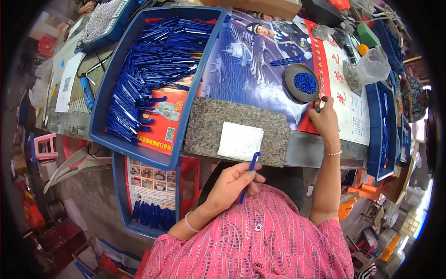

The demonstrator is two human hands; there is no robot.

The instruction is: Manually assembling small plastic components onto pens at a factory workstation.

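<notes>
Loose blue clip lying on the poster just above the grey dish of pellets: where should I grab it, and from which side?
Grip the loose blue clip across the middle of its long thin shaft, coming straight down from above. It lies flat and alone on the poster, running roughly left to right, so close the fingers across its narrow width. The right hand, by the grey dish, is probably nearer.

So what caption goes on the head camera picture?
Left hand holds a blue pen; right hand reaches beside a dish of blue beads.
</notes>
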